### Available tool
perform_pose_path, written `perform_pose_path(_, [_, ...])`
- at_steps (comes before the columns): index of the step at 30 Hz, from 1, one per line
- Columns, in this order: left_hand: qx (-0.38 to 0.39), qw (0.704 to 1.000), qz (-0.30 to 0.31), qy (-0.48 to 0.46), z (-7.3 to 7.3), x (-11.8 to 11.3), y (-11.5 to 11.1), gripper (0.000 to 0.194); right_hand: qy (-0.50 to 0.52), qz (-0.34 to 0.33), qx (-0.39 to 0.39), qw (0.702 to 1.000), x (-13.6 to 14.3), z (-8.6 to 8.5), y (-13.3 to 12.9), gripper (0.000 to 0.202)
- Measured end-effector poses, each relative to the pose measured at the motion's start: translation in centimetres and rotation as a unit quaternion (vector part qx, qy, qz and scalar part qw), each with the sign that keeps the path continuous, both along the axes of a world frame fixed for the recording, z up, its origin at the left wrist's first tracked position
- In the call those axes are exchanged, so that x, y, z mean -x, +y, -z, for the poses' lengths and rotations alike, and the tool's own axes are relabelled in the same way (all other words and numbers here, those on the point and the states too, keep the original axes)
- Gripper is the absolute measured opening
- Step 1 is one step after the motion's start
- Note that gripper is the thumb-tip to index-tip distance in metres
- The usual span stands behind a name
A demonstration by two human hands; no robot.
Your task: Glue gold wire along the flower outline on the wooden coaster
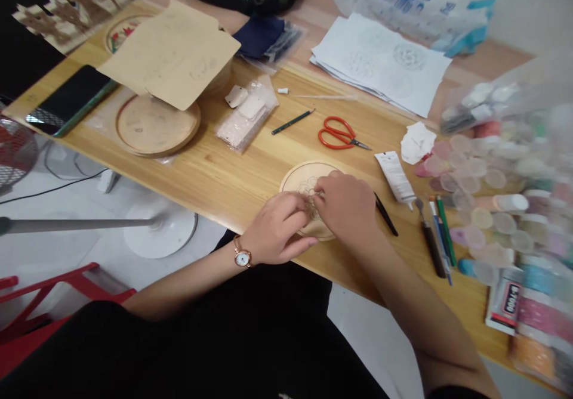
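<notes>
A round wooden plate [293, 178] with a line drawing on it lies near the table's front edge. Both hands are over it and cover much of the drawing. My left hand [282, 226], with a watch [242, 258] at the wrist, rests at the plate's left side, its fingers curled in toward the middle. From the right, my right hand [344, 205] reaches over with bent fingers pinched close to the left fingertips. Whatever lies between the fingertips is too small or hidden to make out. A black pen-like tool [385, 214] lies just right of my right hand.
Orange-handled scissors [338, 133], a pencil [293, 121] and a white tube [396, 176] lie beyond the plate. Brushes [441, 232] and many small jars [501, 223] crowd the right. Another wooden plate [152, 126], brown paper [174, 53] and a phone [69, 101] occupy the left.
</notes>
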State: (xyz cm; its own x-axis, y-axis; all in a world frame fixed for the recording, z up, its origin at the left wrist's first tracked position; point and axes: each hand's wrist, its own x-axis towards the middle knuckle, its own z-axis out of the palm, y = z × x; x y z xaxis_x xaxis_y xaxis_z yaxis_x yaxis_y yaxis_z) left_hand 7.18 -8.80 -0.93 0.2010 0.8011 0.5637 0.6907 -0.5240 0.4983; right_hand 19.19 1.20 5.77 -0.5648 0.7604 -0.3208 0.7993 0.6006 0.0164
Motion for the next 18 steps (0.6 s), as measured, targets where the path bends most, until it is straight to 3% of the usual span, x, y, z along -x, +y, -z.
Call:
perform_pose_path(11, [0.061,0.997,0.004,0.045,0.3,-0.4,0.5,0.052,0.007,-0.004,-0.002,1.0,-0.1,0.2,0.1,0.028])
perform_pose_path(18, [0.077,0.996,0.0,0.044,0.3,-0.4,0.5,0.053,-0.022,-0.079,0.035,0.996,-0.6,-0.6,1.2,0.032])
